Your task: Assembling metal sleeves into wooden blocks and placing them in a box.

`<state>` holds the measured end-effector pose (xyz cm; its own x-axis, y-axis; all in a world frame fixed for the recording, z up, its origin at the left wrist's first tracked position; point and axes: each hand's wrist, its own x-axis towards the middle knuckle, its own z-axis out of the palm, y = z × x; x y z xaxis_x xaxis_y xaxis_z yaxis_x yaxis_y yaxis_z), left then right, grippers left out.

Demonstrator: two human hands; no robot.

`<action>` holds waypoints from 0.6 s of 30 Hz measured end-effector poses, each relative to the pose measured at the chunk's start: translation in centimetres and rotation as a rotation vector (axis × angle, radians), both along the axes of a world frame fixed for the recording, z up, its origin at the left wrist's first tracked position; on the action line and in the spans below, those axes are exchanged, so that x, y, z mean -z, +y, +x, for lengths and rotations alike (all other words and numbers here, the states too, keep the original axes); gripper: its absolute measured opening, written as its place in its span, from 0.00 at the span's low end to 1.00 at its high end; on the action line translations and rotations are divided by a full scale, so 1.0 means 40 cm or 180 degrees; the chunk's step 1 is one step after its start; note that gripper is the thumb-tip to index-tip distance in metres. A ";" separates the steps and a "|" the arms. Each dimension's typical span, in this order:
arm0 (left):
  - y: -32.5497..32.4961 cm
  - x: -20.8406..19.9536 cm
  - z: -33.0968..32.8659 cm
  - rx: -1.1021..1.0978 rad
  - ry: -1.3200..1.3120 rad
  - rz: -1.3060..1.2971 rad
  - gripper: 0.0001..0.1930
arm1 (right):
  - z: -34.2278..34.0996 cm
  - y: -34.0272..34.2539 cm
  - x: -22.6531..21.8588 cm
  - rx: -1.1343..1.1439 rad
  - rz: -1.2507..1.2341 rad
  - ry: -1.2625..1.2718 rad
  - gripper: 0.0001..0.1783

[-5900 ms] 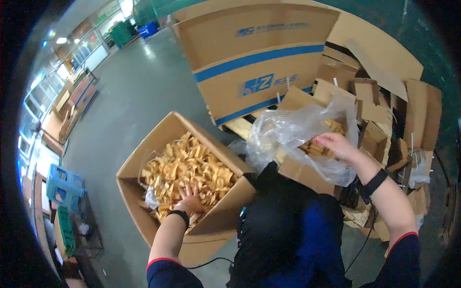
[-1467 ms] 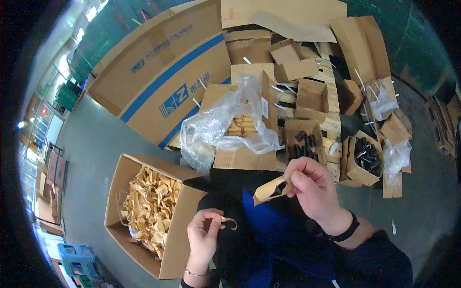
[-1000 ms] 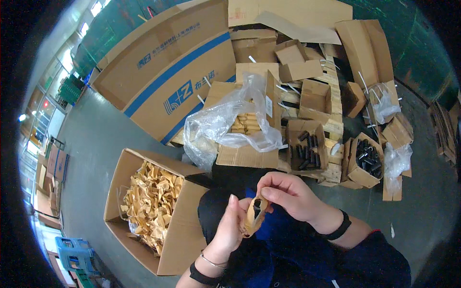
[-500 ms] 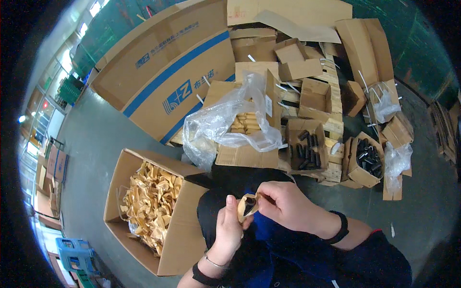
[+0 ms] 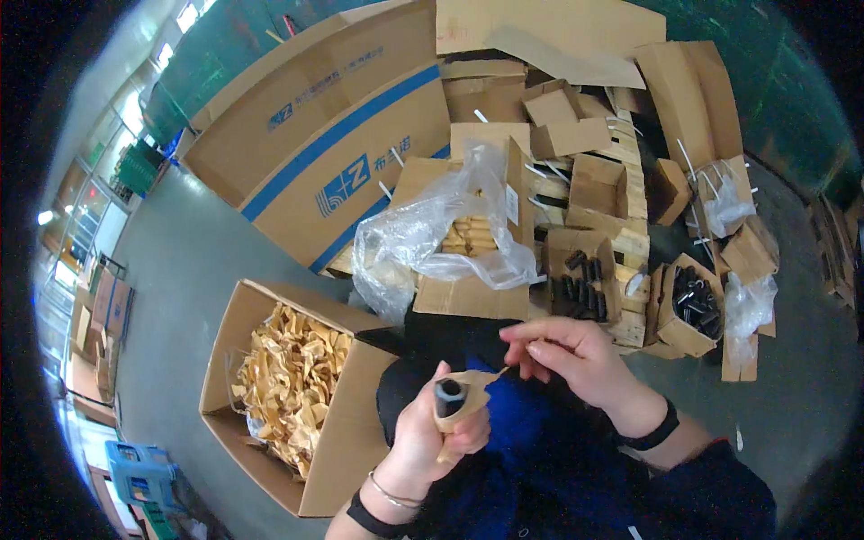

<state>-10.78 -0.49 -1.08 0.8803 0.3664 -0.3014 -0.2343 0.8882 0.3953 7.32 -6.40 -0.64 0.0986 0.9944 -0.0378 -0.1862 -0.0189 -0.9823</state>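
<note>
A black cylinder point(image 5: 447, 405) stands in my left hand point(image 5: 432, 427), whose fingers are wrapped round it and its brown paper wrapper point(image 5: 470, 412). The cylinder's round end faces up out of the paper. Opened wide and ragged, the wrapper's upper edge sticks out toward my right hand point(image 5: 576, 360). That hand hovers to the right, its fingers bent and apart. A thin paper edge comes close to its fingertips; whether they touch cannot be made out.
At left, a large carton point(image 5: 346, 432) holds crumpled brown paper point(image 5: 292, 387). Ahead, clear plastic point(image 5: 387, 261) drapes a carton of paper-wrapped rolls point(image 5: 468, 236). Black cylinders point(image 5: 580, 292) fill a small box to the right; another box point(image 5: 695, 306) holds black parts. A wooden pallet point(image 5: 634, 243) lies beneath several boxes.
My right hand has let go of the wrapper and moved right, its fingers spreading. The paper has opened around the cylinder, whose end shows more. My left hand has tilted it upward.
</note>
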 end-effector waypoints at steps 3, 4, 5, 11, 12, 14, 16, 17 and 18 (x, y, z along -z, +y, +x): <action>0.005 0.004 0.006 0.0079 0.0508 0.0233 0.25 | 0.011 0.000 0.026 -0.0116 0.0108 -0.0019 0.13; 0.006 0.000 0.012 0.0093 0.0725 0.0316 0.25 | 0.012 -0.003 0.034 -0.0148 0.0164 -0.0105 0.13; 0.006 0.000 0.016 0.0158 0.0817 0.0373 0.24 | 0.013 -0.007 0.037 -0.0184 0.0220 -0.0191 0.12; -0.002 0.014 0.015 0.0344 0.0961 0.0271 0.24 | -0.029 -0.001 -0.010 -0.0203 0.0826 -0.1351 0.11; -0.004 0.016 0.014 0.0410 0.1018 0.0289 0.23 | -0.028 0.004 -0.005 -0.0255 0.1074 -0.1716 0.12; -0.013 0.021 0.014 0.0510 0.1192 0.0510 0.21 | -0.024 0.015 0.007 -0.0415 0.1404 -0.2045 0.13; -0.006 0.027 0.005 0.0860 0.1007 0.0752 0.20 | -0.023 0.013 0.005 -0.0504 0.1510 -0.1965 0.13; -0.004 0.030 0.002 0.1034 0.0911 0.0873 0.20 | -0.024 0.011 0.004 -0.0548 0.1563 -0.1925 0.13; -0.010 0.014 0.002 0.1026 0.1148 0.1234 0.19 | -0.025 0.013 0.012 -0.0643 0.1482 -0.1747 0.13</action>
